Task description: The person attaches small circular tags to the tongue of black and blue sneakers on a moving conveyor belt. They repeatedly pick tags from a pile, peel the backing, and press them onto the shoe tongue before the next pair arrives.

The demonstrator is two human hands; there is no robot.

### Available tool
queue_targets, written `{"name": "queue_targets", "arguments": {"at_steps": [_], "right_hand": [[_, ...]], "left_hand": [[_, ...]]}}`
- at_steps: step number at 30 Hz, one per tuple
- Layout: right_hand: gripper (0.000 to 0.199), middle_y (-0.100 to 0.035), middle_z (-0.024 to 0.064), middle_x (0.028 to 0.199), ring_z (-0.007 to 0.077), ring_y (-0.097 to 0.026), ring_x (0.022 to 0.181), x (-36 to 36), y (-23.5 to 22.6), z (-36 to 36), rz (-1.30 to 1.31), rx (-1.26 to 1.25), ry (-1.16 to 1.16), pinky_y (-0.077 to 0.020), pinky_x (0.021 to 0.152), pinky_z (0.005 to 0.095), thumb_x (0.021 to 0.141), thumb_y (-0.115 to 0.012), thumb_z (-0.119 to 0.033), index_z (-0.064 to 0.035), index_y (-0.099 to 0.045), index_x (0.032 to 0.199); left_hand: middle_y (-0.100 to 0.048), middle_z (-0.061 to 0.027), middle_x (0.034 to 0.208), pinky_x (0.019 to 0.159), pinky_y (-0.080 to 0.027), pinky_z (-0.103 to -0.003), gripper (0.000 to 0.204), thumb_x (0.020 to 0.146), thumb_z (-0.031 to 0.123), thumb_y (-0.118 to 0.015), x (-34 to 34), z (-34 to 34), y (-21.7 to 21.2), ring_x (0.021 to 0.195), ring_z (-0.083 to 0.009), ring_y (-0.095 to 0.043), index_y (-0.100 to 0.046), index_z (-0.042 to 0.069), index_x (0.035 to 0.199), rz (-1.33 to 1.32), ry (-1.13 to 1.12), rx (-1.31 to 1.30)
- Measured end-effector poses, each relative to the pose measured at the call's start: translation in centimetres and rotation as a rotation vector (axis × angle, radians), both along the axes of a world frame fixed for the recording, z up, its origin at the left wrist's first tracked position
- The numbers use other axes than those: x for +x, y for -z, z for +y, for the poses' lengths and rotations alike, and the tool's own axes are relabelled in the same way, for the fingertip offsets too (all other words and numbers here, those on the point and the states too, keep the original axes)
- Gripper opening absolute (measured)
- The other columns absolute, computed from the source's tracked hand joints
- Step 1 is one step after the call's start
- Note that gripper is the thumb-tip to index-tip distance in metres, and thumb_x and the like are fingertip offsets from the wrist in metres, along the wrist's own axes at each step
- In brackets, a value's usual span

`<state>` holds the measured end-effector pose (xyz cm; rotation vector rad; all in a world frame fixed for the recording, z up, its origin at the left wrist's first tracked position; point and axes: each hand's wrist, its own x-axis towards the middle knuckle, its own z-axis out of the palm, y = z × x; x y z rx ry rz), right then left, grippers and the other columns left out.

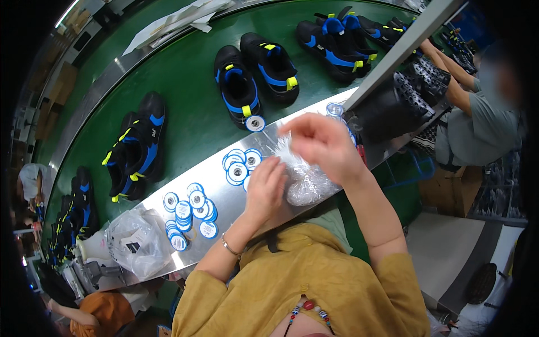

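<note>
Up close, both hands work at the metal ledge's [224, 194] near edge: the left hand [265, 188] presses a crinkled clear plastic bag [306, 185], the right hand [323, 147] pinches its top. Round blue-white tags [193, 209] crowd beside it.

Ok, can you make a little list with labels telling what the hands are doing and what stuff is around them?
left hand: resting on the clear plastic bag
right hand: pinching the bag's top, raised above the metal ledge
round tags: blue-and-white discs in piles on the ledge
shoes: black and blue pairs on the green belt
other bag: crumpled, at the ledge's left end
</note>
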<state>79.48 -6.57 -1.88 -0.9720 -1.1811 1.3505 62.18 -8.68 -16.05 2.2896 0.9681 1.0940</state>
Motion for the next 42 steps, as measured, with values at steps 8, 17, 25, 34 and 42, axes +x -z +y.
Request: {"name": "queue_targets", "arguments": {"at_steps": [8,17,25,34,42], "right_hand": [[0.028,-0.043,0.0049,0.064,0.0201,-0.045,0.050,-1.3,-5.9,-3.9,0.319,0.608,-0.709,-0.0337,0.044,0.0309,0.086,-0.056,-0.005,-0.0006,-0.070,0.110],[0.017,-0.040,0.0018,0.056,0.0158,-0.039,0.042,-4.1,-6.3,-5.3,0.549,0.718,-0.618,-0.0266,0.039,0.0304,0.090,-0.059,-0.005,-0.0012,-0.073,0.098],[0.032,-0.036,0.0057,0.066,0.0234,-0.044,0.051,-3.6,-6.4,-4.5,0.467,0.640,-0.765,-0.0343,0.046,0.0327,0.086,-0.051,-0.007,-0.0021,-0.067,0.113],[0.017,-0.048,0.0074,0.060,0.0158,-0.041,0.043,-4.4,-7.1,-4.0,0.611,0.554,-0.797,-0.0278,0.039,0.0290,0.084,-0.060,0.004,0.0054,-0.071,0.096],[0.023,-0.051,0.0081,0.062,0.0192,-0.044,0.046,-3.0,-6.5,-4.0,0.533,0.503,-0.693,-0.0304,0.042,0.0298,0.080,-0.059,0.004,0.0054,-0.068,0.102]], "left_hand": [[-0.057,-0.0148,0.095,0.078,-0.046,-0.038,0.018,0.082,0.000,-0.065,-6.9,2.0,-0.1,0.090,-0.0315,-0.054,-0.064,0.000,0.100,0.082,-0.420,-0.247],[-0.055,-0.0171,0.101,0.084,-0.044,-0.040,0.034,0.076,0.012,-0.075,-6.9,2.3,-0.4,0.096,-0.0332,-0.051,-0.062,-0.002,0.103,0.251,-0.377,-0.307],[-0.055,-0.0139,0.096,0.081,-0.046,-0.037,0.034,0.075,0.010,-0.077,-7.4,3.0,0.4,0.090,-0.0286,-0.054,-0.060,-0.001,0.102,0.189,-0.386,-0.457],[-0.058,-0.0075,0.082,0.064,-0.049,-0.027,0.020,0.078,0.005,-0.074,-8.7,4.1,1.7,0.068,-0.0140,-0.053,-0.062,-0.002,0.093,-0.052,-0.404,-0.736],[-0.062,-0.0037,0.074,0.057,-0.045,-0.023,0.011,0.085,0.005,-0.068,-9.2,4.4,1.4,0.065,-0.0080,-0.054,-0.063,-0.003,0.091,-0.166,-0.409,-0.809]]}}
